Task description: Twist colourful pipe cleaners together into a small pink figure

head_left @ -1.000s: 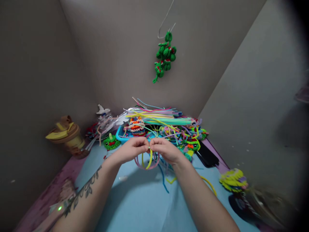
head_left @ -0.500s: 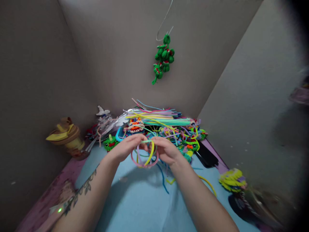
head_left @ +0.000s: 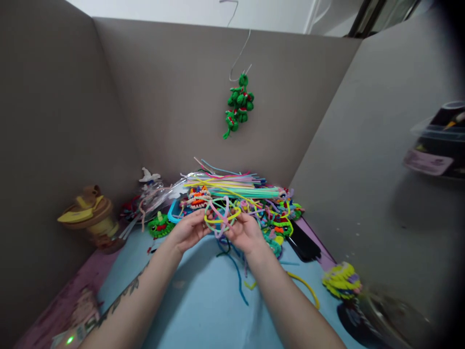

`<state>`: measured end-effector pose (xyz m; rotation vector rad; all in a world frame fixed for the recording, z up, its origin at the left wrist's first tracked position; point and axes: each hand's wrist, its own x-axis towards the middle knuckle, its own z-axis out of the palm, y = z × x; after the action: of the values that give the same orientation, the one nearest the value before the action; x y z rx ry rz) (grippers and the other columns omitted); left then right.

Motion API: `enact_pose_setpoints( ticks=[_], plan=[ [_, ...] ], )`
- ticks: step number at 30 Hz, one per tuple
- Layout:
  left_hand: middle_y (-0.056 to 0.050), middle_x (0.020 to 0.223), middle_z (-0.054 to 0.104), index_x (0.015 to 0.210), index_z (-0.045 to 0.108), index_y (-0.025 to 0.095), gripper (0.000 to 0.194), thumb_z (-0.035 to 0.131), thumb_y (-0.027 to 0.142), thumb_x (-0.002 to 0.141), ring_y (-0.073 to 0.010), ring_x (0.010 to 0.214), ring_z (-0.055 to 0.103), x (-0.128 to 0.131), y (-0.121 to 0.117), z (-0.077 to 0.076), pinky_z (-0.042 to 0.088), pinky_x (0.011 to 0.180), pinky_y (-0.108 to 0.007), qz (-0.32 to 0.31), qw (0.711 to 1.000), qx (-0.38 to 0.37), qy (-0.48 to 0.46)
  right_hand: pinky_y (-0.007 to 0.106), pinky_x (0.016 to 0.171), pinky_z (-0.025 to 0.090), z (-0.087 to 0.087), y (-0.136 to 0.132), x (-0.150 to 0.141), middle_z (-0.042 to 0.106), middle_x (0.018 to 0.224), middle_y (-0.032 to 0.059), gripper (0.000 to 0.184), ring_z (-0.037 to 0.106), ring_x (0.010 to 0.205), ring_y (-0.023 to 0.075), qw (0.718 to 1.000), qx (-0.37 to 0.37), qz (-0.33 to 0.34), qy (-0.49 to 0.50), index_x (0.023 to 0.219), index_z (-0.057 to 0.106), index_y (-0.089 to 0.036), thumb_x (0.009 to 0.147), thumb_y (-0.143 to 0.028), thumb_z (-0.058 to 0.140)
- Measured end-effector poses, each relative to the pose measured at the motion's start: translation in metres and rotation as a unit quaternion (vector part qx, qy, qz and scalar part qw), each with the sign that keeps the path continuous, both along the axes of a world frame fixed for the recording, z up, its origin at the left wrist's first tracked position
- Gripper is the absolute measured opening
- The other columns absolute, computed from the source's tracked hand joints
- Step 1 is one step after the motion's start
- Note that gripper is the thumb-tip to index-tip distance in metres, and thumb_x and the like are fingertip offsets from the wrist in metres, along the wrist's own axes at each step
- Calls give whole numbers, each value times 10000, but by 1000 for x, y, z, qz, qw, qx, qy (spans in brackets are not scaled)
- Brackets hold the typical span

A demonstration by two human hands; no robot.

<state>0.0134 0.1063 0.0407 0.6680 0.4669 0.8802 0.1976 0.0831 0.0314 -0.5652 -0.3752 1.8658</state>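
We see a grey back panel (head_left: 170, 97) meeting a darker left panel (head_left: 54, 121) and a paler right panel (head_left: 356, 160) around a purple tabletop (head_left: 61, 298) partly covered by a light blue sheet (head_left: 203, 310), while a bright white wall (head_left: 174, 10) and a dark frame (head_left: 374, 17) show above the panels' top edges.

Blue sheet (head_left: 203, 300): lay flat between left forearm (head_left: 143, 295) and right forearm (head_left: 283, 293), leaving a hand room to pass, save for blue strands (head_left: 239, 280).
Beyond ring ball (head_left: 225, 219): heaped pipe cleaners (head_left: 232, 186) and blue tray (head_left: 171, 212) blocked the way.
Right edge: black slab (head_left: 304, 245) and yellow bundle (head_left: 340, 280) stood in the way.
Green figures (head_left: 240, 103): hung clear above the pipe cleaners.
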Motion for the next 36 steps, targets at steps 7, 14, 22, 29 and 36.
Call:
enact_pose_setpoints(
  ticks=[7, 14, 22, 29, 36],
  plan=[
    [-65, 801, 703, 962, 641, 109, 184, 563, 38, 811, -140, 664, 674, -6, 7, 1, 571, 624, -241, 37, 999, -12, -1, 295, 593, 528, 17, -10, -3, 681, 604, 20, 212, 660, 597, 156, 999, -43, -7, 15, 755, 615, -160, 890, -242, 473],
    [-70, 765, 705, 931, 645, 90, 168, 555, 25, 805, -138, 631, 676, -5, 8, 2, 583, 604, -229, 52, 998, -21, -1, 293, 566, 509, 18, -10, -3, 650, 561, 4, 158, 639, 564, 156, 999, -44, 8, 19, 700, 585, -165, 833, -183, 502],
    [-65, 810, 714, 992, 642, 112, 223, 526, 16, 828, -129, 634, 687, -3, 5, 7, 587, 577, -213, 65, 998, -28, -6, 306, 565, 507, 15, -9, -1, 622, 566, -8, 123, 615, 555, 153, 999, -33, 20, 31, 698, 572, -165, 804, -208, 527],
    [-67, 775, 712, 1081, 615, 110, 305, 512, -1, 816, -137, 572, 673, -2, 6, 5, 575, 524, -217, 59, 997, -47, -8, 352, 664, 538, 15, -12, -1, 670, 627, 17, 85, 656, 652, 172, 999, -22, 18, 37, 720, 600, -161, 773, -152, 533],
    [-47, 762, 715, 1209, 574, 138, 479, 490, -47, 775, -124, 561, 668, 0, 2, 10, 577, 569, -209, 56, 997, -47, -19, 348, 632, 532, 13, -13, -6, 711, 724, 6, 162, 666, 684, 172, 998, 25, -4, 52, 797, 616, -169, 727, -46, 536]
  ],
)
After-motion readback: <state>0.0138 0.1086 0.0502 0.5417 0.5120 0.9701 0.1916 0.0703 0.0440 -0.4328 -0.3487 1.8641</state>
